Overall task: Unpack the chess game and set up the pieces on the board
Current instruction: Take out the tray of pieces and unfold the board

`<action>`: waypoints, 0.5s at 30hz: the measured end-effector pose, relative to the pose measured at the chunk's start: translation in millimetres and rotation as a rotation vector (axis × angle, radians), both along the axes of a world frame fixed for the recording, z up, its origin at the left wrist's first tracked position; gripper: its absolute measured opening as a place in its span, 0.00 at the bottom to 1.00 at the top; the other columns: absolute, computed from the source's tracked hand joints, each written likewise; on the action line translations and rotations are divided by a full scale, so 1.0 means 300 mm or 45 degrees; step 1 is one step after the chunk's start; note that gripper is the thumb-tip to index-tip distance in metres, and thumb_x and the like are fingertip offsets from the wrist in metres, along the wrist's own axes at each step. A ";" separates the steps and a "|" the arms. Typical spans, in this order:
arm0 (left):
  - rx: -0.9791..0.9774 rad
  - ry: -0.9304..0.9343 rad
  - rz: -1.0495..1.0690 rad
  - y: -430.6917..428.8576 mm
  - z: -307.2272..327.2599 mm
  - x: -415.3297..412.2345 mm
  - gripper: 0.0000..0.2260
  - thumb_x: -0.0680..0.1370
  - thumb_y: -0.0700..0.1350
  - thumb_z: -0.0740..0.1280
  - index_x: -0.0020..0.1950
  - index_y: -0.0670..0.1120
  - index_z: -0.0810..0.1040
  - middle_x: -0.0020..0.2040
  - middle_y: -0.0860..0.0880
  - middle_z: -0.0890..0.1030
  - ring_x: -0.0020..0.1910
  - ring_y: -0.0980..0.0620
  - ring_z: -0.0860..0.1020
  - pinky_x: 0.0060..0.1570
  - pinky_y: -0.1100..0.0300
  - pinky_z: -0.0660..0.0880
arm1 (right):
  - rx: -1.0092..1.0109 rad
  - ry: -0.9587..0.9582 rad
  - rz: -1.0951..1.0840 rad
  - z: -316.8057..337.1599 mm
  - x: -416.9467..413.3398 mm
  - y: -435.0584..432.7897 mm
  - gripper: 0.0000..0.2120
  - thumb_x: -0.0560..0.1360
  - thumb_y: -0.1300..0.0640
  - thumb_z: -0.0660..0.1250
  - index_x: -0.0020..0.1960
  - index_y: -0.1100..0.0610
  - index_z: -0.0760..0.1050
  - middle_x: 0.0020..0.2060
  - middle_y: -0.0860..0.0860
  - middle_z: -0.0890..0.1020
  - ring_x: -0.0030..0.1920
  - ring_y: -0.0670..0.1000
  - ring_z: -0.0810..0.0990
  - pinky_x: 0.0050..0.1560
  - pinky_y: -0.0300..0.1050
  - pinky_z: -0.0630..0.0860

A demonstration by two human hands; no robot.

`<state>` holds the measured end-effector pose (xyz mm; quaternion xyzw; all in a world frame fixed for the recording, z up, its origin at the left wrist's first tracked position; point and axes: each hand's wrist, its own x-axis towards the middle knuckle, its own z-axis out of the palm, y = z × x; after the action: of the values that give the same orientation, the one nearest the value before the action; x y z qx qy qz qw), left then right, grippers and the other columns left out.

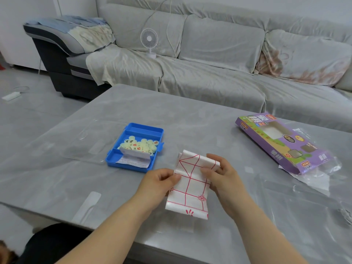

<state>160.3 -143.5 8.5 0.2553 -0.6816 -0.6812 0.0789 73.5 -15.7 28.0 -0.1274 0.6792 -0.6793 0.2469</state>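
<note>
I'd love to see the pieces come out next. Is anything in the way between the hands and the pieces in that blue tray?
Only partly. A folded paper leaflet leans in the near compartment of the blue tray, covering the near edge of the pieces. The left hand and right hand both hold the paper board.

On the table, the box sits left of centre, with the pieces in its middle compartment and a leaflet in the near one. What seems to be its lid lies just left of it. Right of the box, the board is held between the left hand and the right hand. The carton lies far right on a wrapper. Behind stands a sofa, a fan on it.
</note>
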 end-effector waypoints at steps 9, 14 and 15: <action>0.118 -0.023 0.052 0.029 0.042 0.026 0.06 0.72 0.42 0.69 0.36 0.43 0.78 0.32 0.50 0.83 0.33 0.52 0.81 0.34 0.62 0.76 | 0.030 0.005 -0.095 0.019 0.026 0.032 0.07 0.76 0.62 0.62 0.42 0.57 0.78 0.35 0.50 0.83 0.36 0.50 0.81 0.43 0.44 0.78; 0.223 0.055 0.159 0.044 0.058 0.028 0.11 0.73 0.43 0.67 0.32 0.43 0.72 0.27 0.51 0.81 0.29 0.55 0.80 0.31 0.64 0.73 | 0.066 0.115 -0.138 0.033 0.030 0.050 0.12 0.78 0.60 0.59 0.38 0.54 0.76 0.33 0.50 0.81 0.34 0.47 0.78 0.34 0.33 0.77; 0.258 0.086 0.198 0.044 0.059 0.026 0.11 0.74 0.44 0.67 0.32 0.43 0.72 0.29 0.50 0.81 0.32 0.53 0.80 0.33 0.62 0.74 | 0.038 0.127 -0.137 0.034 0.031 0.056 0.13 0.78 0.61 0.58 0.38 0.54 0.76 0.32 0.48 0.81 0.33 0.46 0.79 0.33 0.31 0.77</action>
<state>168.2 -130.3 26.2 0.2910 -0.5842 -0.7467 0.1281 83.0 1.1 38.1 -0.1207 0.7066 -0.6742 0.1779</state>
